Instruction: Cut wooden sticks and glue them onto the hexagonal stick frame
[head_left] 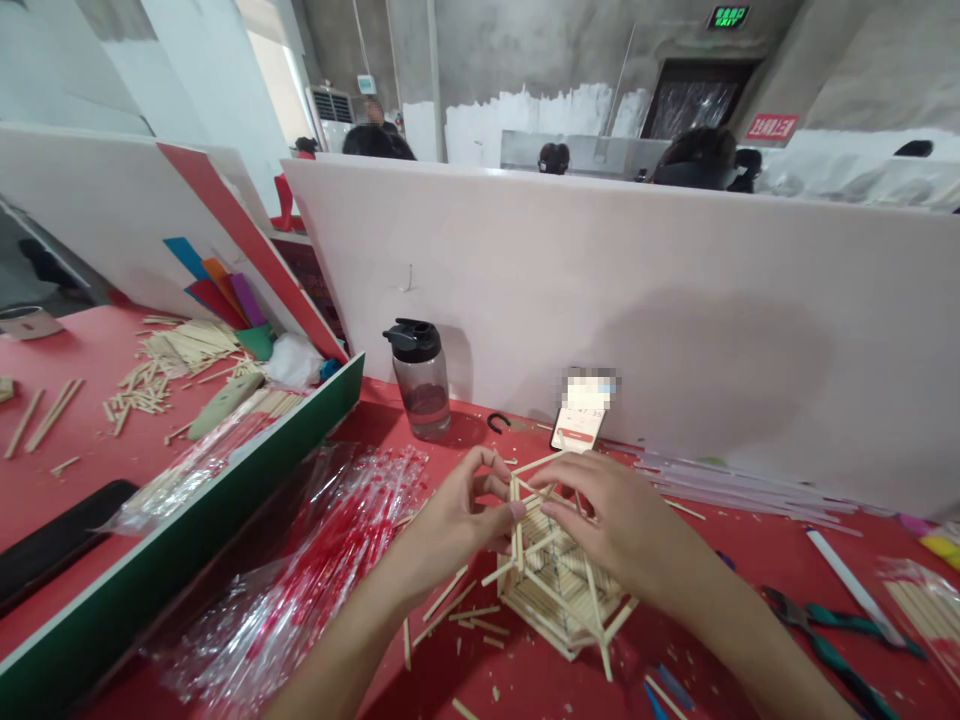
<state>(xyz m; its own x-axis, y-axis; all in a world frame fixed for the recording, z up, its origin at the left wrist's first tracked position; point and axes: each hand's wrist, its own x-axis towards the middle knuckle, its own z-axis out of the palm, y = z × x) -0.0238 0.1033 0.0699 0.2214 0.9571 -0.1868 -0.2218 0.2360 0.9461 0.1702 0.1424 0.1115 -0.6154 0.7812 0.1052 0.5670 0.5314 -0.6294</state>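
Observation:
A many-sided framework of thin wooden sticks (555, 625) stands on the red table, its layered sticks crossing at the corners. At its upper left corner, my left hand (472, 510) is closed, with thumb and fingers around the stick ends. My right hand (622, 520) reaches over the far right side and pinches a wooden stick near the top of the framework. Part of the framework's right side is hidden behind that hand. Loose cut stick pieces (442, 605) lie to the left of it.
A water bottle (421, 385) and a propped phone (581, 415) stand by the white partition (510, 270). Plastic wrappers (322, 580) lie left, beside a green-sided divider (225, 520). Green-handled pliers (825, 630) and a white strip (855, 585) are at right.

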